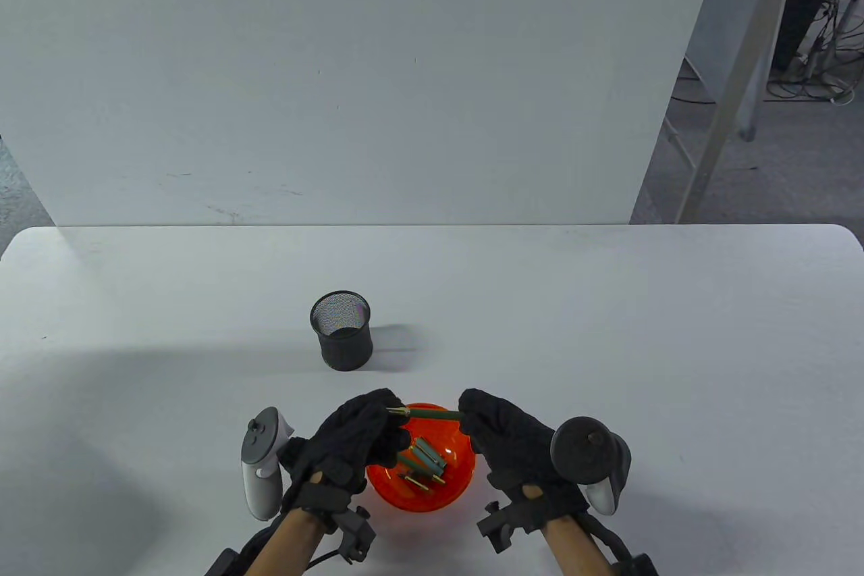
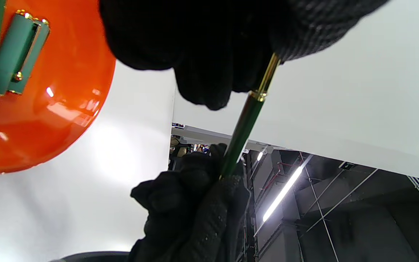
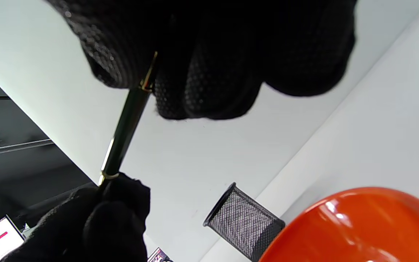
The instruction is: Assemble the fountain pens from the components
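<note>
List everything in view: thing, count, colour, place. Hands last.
Pen barrel: one, dark green with gold trim, held level above the bowl, one hand on each end.
Bowl: one, orange and glossy, near table edge between the hands.
Pen parts in bowl: several, green with gold ends, exact count unclear.
Mesh pen cup: one, black, upright, beyond the bowl, apart from it; contents cannot be seen.
Table: one, white.
Backboard: one, white, standing at the table's far edge.
Left hand: black glove, pinches the barrel's gold-tipped end; grey tracker strapped on.
Right hand: black glove, grips the barrel's other end; dark tracker strapped on.
</note>
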Demonstrator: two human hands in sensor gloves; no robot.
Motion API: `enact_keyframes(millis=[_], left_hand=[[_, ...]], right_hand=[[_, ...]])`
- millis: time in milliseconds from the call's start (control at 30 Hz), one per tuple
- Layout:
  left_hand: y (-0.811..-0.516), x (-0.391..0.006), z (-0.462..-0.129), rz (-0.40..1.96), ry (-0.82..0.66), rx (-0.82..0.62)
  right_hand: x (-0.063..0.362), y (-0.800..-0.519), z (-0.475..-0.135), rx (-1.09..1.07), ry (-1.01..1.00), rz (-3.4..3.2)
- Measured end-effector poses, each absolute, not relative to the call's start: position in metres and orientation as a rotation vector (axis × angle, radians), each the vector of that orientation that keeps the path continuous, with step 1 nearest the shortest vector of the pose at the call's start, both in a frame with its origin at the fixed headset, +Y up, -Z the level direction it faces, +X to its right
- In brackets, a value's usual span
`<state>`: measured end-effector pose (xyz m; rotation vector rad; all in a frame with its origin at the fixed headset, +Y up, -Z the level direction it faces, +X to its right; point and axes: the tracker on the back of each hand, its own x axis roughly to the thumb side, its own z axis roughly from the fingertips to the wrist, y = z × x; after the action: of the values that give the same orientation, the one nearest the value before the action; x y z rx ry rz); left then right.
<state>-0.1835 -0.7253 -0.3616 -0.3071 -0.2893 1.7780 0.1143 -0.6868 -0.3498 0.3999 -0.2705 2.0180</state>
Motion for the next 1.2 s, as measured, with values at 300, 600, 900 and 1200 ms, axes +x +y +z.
enact_keyframes(millis=[300,600,900,1200], left_hand=[[-0.724,-0.182,-0.361,1.746,-0.31,-0.304],[-0.721,-0.177,-0.36,1.712,-0.343,-0.31],[-0.726,-0.188,-0.362,1.743,-0.254,-0.265],[-0.723,-0.184,-0.361,1.717,-0.3,-0.292]], right_hand=[[0.113,-0.689,-0.35,0.334,-0.272,2.049],[0.122,-0.694,-0.352,0.258,-0.237,1.969],[0.122,-0.692,-0.353,0.377,-0.2,1.933],[0.119,-0.689,-0.35,0.389,-0.227,2.001]])
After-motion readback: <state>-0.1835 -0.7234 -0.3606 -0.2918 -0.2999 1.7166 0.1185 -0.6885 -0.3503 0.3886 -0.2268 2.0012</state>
